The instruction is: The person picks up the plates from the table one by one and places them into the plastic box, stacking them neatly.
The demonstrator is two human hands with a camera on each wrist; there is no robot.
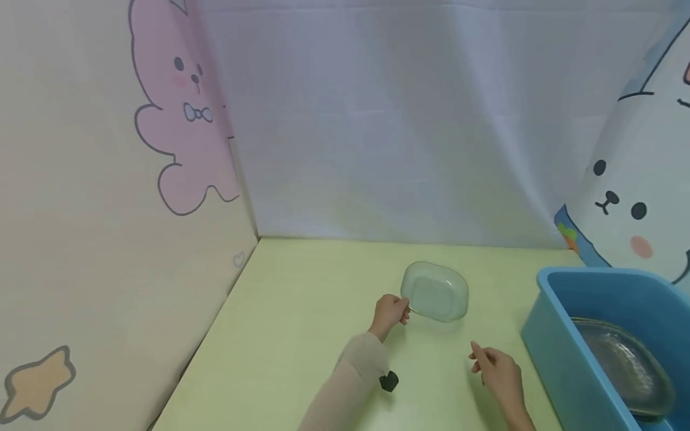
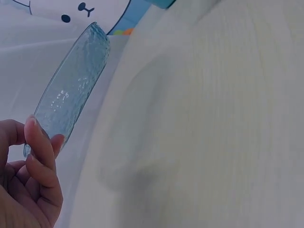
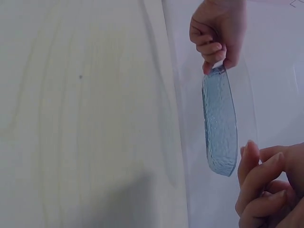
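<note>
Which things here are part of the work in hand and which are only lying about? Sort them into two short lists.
In hand:
- glass dish, held tilted above the table
- left hand, pinching the dish's rim
- right hand, free, near the dish

Lying about:
- blue tub at the right
- glass plate inside the tub
- green table

Blue bin (image 1: 560, 335) cut by frame edge; glass dish inside (image 1: 625, 365) partly hidden.

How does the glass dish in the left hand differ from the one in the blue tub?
The held glass dish is lifted above the table, pinched at its rim by the left hand; the tub dish lies untouched inside the blue tub. The held one looks greenish, the tub one greyer. Both are clear textured glass.
</note>
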